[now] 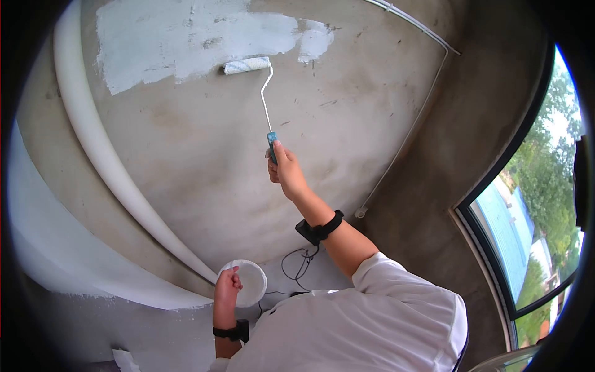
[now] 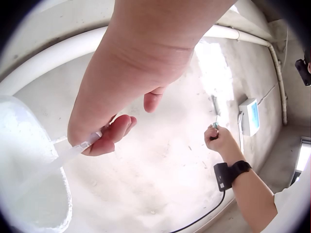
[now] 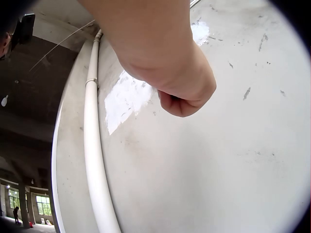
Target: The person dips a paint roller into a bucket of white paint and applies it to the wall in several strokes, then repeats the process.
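My right hand [image 1: 286, 170] grips the blue handle [image 1: 272, 137] of a paint roller, arm stretched out towards the wall. The white roller sleeve [image 1: 246, 66] lies against the wall at the lower edge of a fresh white paint patch [image 1: 198, 43]. Low in the head view, my left hand [image 1: 228, 284] holds a white bucket [image 1: 252, 290] by its handle. In the left wrist view, curled fingers [image 2: 109, 138] wrap round the pale bucket handle [image 2: 60, 162], and the bucket hangs beside them. The right wrist view shows the right hand [image 3: 182, 92] from behind, hiding the roller.
A thick white pipe [image 1: 105, 142] runs along the left side of the bare grey wall [image 1: 347, 124]. Thin white conduit [image 1: 427, 93] follows the corner at right. A window [image 1: 533, 204] stands far right. Black cables [image 1: 300, 266] hang beside the bucket.
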A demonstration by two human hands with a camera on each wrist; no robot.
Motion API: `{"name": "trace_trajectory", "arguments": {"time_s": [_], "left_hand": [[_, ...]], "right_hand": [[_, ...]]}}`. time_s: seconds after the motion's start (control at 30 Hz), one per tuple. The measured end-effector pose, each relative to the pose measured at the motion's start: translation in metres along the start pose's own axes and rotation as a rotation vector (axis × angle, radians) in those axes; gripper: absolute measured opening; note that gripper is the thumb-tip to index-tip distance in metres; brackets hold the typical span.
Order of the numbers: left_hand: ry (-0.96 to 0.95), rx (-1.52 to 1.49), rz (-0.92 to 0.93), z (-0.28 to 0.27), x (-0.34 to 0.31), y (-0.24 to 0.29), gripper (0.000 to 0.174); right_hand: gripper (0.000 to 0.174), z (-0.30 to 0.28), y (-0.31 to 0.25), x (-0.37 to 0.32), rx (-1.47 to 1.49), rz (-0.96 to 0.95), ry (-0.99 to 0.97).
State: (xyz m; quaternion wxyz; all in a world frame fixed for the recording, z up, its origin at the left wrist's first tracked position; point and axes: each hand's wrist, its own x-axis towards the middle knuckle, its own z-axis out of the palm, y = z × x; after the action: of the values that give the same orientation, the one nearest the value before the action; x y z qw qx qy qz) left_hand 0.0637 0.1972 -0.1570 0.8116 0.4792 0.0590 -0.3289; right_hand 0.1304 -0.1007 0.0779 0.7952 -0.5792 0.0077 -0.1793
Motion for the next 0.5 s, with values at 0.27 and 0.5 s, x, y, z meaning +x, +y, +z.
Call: {"name": "trace_trajectory", "arguments": {"time_s": [0.27, 0.5], "left_hand": [[0.107, 0.014, 0.022, 0.020, -0.011, 0.008, 0.036], [0.224, -0.013, 0.049, 0.034, -0.037, 0.027, 0.036]], "right_hand": [[0.044, -0.065, -0.055, -0.004, 0.204, -0.077, -0.027], [0.039, -0.083, -0.087, 0.025, 0.121, -0.192, -0.068]]}}
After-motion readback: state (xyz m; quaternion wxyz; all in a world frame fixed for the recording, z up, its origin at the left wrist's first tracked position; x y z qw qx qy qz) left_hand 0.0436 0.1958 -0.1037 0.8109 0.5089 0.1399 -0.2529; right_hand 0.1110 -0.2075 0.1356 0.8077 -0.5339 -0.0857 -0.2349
